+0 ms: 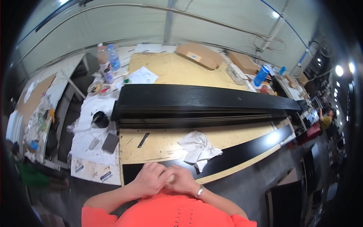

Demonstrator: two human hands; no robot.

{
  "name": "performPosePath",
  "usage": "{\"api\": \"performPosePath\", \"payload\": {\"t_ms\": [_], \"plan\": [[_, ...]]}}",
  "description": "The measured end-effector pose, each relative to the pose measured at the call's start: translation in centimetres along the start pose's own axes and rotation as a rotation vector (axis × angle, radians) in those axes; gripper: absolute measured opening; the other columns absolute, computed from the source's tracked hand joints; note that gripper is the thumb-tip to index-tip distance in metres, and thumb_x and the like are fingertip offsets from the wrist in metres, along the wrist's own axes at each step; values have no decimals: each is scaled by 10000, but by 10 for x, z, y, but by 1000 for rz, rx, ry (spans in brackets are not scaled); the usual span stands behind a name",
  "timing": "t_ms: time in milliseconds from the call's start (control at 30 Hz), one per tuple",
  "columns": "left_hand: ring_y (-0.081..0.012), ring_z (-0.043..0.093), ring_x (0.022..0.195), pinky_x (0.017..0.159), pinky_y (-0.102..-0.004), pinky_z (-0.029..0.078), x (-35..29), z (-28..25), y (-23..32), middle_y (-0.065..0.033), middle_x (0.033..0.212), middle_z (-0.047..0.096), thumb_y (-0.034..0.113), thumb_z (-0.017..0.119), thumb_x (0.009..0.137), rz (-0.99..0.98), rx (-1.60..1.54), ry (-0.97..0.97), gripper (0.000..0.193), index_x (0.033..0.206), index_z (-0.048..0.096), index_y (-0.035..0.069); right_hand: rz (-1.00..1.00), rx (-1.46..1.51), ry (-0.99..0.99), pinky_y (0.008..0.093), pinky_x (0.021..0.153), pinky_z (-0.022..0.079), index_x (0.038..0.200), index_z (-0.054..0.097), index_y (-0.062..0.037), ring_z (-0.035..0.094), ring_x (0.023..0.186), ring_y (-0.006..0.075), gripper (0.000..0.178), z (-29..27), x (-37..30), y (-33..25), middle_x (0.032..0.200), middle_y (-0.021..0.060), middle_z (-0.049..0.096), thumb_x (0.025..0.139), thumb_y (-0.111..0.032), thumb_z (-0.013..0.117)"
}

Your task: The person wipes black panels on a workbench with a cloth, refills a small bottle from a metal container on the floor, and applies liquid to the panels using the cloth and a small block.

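Observation:
My left hand (149, 178) and my right hand (184, 180) meet at the near edge of a plywood workbench (170, 142). Their fingers curl together around a small pale object (172, 178), which is mostly hidden. Both hands rest over the near end of a long black panel (242, 151) that lies diagonally along the bench's front. There is a silver band on my right wrist. A crumpled white rag (198, 148) lies on the panel just beyond my right hand. A stack of long black panels (196, 101) crosses the bench farther back.
A thin black strip (143, 140) lies on the bench. The paper-covered table at left holds a black cup (100, 119), a grey block (110, 143), tape rolls (99, 89) and bottles (108, 57). Cardboard boxes (199, 55) and a blue bottle (261, 75) sit at the back. Another person (326, 119) stands far right.

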State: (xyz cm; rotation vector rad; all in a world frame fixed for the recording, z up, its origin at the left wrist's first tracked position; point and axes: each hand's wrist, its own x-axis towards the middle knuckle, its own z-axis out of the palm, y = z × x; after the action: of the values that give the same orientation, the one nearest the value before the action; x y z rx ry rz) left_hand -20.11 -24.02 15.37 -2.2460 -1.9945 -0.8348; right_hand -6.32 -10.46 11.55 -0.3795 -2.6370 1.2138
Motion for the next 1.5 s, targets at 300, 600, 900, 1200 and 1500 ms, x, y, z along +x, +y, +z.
{"api": "performPosePath", "payload": {"t_ms": [300,600,900,1200,1500], "plan": [[-269,512,758,674,-395,366,-5,31,-9,-106,816,514,390,691,786,4,99,202,423,942,561,19,53,-120,77,431,646,512,915,673,-87,624,718,345,377,3,-4,-8,819,116,612,613,-277,793],[-287,595,895,797,-384,467,-6,4,7,-89,925,610,290,701,828,-1,-147,-129,437,1196,589,82,41,-246,32,431,632,511,974,686,-108,632,733,333,419,-6,-21,-1,809,113,610,636,-324,806],[-287,660,762,646,-370,532,14,25,20,-109,866,650,392,771,752,-151,-321,-224,456,1038,644,62,213,-370,77,428,648,521,922,666,-112,636,743,333,315,-3,-58,0,830,131,597,671,-288,738],[-151,569,511,512,-316,449,37,69,-29,-106,578,629,195,682,797,-719,-477,138,216,736,648,-9,371,-403,246,442,708,516,922,646,-109,629,803,337,288,-21,-99,30,850,145,594,643,-168,690],[-383,564,1117,922,-442,471,-18,142,-162,-219,1237,568,268,778,680,-849,308,-148,642,1276,585,126,577,-100,532,417,753,529,1034,653,-151,641,871,308,446,-90,-220,88,974,70,635,615,-271,750]]}}
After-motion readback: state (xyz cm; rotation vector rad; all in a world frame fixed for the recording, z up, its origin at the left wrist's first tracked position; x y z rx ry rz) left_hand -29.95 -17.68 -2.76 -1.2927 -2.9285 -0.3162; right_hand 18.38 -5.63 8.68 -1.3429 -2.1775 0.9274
